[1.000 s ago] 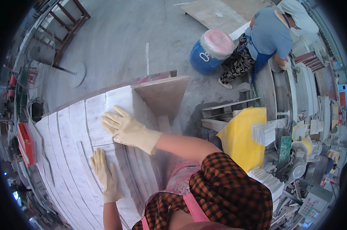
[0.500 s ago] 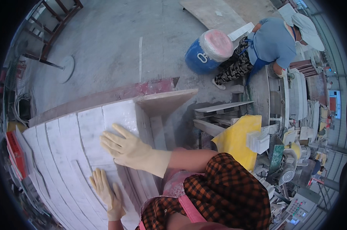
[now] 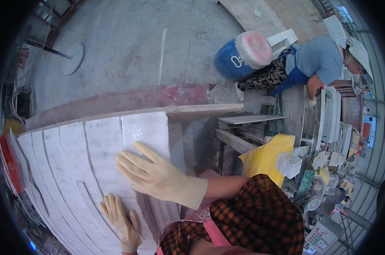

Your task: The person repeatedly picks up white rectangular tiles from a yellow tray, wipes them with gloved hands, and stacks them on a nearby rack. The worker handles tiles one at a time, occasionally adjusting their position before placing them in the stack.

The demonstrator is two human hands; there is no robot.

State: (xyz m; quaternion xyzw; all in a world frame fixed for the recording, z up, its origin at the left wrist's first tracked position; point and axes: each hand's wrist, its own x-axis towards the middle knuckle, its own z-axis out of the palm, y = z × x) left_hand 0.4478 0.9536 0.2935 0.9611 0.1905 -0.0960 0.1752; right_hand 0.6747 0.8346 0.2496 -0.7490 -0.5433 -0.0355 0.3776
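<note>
Several long white stone-like slabs [image 3: 73,146] lie side by side in a row before me, dark seams between them. My right hand [image 3: 158,174], in a cream rubber glove, lies palm down on the right-hand slab, fingers spread and pointing left. Below and left of it, my left hand [image 3: 123,223] in a matching glove rests on the white surface, with fingers stretched out and thumb apart. Neither hand grips anything. A narrow white strip [image 3: 92,202] lies on the slabs beside my left fingers. The far end of the right-hand slab [image 3: 145,127] looks shiny.
A board [image 3: 205,109] juts out past the slabs' far edge. A blue barrel [image 3: 230,59] stands beyond, next to a co-worker [image 3: 318,61] bent over a bench. At right are a yellow sheet [image 3: 271,155], a white block stack [image 3: 288,165] and a control box [image 3: 322,233].
The view has shifted, so the barrel and co-worker sit farther right. Both hands stay flat on the slabs, the right one slightly lower in the picture. The co-worker's head is raised a little.
</note>
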